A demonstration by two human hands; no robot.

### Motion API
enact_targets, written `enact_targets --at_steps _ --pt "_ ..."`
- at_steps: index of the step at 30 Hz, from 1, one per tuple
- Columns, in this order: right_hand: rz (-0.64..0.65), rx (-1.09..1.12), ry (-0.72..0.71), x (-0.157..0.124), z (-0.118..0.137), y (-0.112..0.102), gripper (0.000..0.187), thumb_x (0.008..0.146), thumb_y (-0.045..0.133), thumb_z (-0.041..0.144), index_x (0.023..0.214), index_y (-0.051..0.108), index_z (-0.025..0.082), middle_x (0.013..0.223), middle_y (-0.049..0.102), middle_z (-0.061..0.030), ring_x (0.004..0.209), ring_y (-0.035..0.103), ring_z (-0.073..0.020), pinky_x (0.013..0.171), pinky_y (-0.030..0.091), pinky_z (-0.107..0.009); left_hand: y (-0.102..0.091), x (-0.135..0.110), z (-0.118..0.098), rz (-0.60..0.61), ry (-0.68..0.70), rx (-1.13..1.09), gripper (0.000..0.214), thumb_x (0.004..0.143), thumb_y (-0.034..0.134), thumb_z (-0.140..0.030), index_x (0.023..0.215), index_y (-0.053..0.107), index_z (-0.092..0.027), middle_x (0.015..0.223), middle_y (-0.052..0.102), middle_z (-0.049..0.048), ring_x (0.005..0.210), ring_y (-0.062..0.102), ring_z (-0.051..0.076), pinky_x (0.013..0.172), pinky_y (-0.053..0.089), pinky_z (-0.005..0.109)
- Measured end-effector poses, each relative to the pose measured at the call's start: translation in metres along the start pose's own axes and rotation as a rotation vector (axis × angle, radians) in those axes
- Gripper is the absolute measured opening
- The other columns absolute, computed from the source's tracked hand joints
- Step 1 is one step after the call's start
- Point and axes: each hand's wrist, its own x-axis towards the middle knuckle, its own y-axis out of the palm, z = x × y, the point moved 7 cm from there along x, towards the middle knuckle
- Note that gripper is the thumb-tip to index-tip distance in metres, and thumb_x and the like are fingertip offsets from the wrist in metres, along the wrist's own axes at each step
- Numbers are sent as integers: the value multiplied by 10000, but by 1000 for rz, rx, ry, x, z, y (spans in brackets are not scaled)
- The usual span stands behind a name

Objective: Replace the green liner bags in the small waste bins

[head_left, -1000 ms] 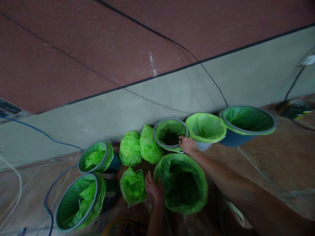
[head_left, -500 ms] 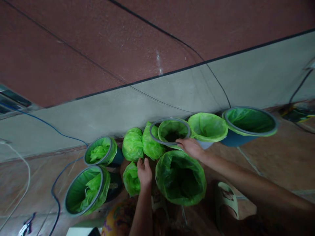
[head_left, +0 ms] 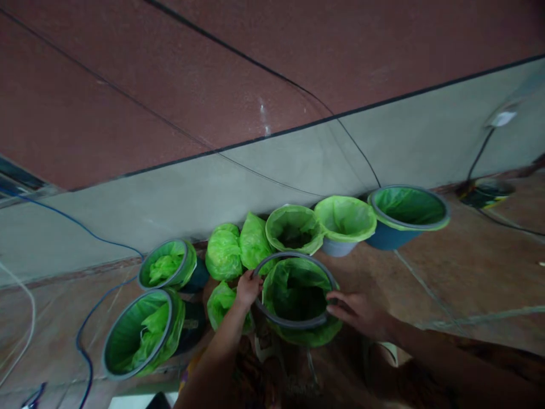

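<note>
A grey ring-shaped bin rim is held level over the front bin, whose green plastic liner shows inside and below the ring. On its left side, my left hand is closed round the ring. Opposite, the fingers of my right hand grip its right edge. Just behind stands a lined bin without a ring, its green bag folded over the edge. Close to my left hand are two bulging green bags, one tall and one pointed, and a smaller open green bag.
Two ringed bins with crumpled green bags, an upper one and a lower one, lean over at left. To the right are a pale lined bin and a blue ringed bin by the wall. A blue cable crosses the tiles.
The grey ring has come forward from the back bin to over the front bin. My left hand has moved up to grip it too. The view has shifted slightly right.
</note>
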Motion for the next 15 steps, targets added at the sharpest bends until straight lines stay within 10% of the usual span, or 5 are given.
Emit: enact_targets --at_steps 15 --pt "-87 -282 127 25 -59 21 214 898 470 288 948 662 208 823 713 -31 749 647 -177 684 399 -267 31 -1 18 -19 20 664 256 926 450 -202 1093 638 -155 1086 732 162 1045 693 264 839 504 317"
